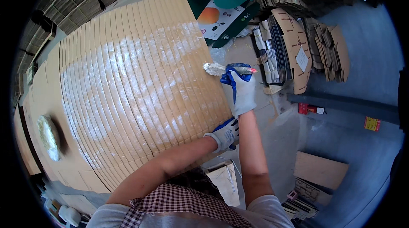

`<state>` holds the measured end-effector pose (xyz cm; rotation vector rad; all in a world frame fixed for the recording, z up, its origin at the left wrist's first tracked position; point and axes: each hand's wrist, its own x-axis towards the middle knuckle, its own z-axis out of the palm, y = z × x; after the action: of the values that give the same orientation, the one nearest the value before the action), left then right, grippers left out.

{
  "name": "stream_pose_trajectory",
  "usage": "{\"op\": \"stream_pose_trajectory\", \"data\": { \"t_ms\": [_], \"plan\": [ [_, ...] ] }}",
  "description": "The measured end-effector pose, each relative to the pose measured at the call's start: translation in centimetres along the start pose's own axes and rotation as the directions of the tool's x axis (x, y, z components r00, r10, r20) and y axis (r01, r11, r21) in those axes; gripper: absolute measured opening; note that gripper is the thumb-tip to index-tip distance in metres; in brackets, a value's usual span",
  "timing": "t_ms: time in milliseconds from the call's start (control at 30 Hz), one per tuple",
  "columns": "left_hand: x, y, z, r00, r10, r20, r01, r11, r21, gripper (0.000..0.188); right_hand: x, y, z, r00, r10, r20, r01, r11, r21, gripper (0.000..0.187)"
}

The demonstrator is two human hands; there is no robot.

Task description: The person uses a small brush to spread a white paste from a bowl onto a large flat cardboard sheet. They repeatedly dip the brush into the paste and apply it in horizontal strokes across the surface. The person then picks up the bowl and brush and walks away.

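Observation:
My right hand, in a white glove with blue coating, is closed around a brush with pale, paste-laden bristles and a red handle end. The bristles point left, over the right edge of a row of overlapping brown cardboard sheets. A wet, whitish gloss covers much of their surface. Gloved the same way, my left hand grips the near right edge of these sheets; some fingers are hidden. At the far left, a round bowl coated with whitish paste rests on plain cardboard.
Bundled cardboard stands at the back left. Green and white printed box blanks lie beyond the sheets. Stacked cardboard pieces stand to the right, near a dark floor beam. A flat board lies lower right.

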<state>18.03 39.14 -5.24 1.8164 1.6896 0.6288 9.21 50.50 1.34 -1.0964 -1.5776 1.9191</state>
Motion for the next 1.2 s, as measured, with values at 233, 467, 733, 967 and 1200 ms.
{"op": "stream_pose_trajectory", "data": {
  "t_ms": [233,467,733,967,1200],
  "plan": [
    [0.2,0.9,-4.3,0.988,-0.127,0.089,0.149,0.94,-0.308,0.06,3.7,1.2,2.1,0.991,-0.062,-0.117,0.047,0.991,-0.128,0.013],
    [-0.1,0.2,-2.0,0.984,-0.158,-0.088,0.086,0.84,-0.536,0.045,1.9,-0.5,3.6,0.85,-0.527,0.019,0.372,0.574,-0.73,0.031],
    [-0.3,0.6,-3.1,0.998,0.047,-0.035,-0.045,0.997,0.061,0.051,3.4,0.2,3.4,0.854,-0.486,0.184,0.446,0.504,-0.74,0.03],
    [0.3,-0.1,-1.3,0.997,-0.046,-0.068,0.022,0.948,-0.317,0.05,1.2,-0.6,4.7,0.974,-0.223,0.049,0.212,0.801,-0.56,0.041],
    [-0.2,0.6,-4.0,0.997,0.07,0.02,-0.073,0.975,0.21,0.057,3.9,-0.6,4.6,0.864,-0.478,0.158,0.424,0.521,-0.741,0.032]
  ]
}}
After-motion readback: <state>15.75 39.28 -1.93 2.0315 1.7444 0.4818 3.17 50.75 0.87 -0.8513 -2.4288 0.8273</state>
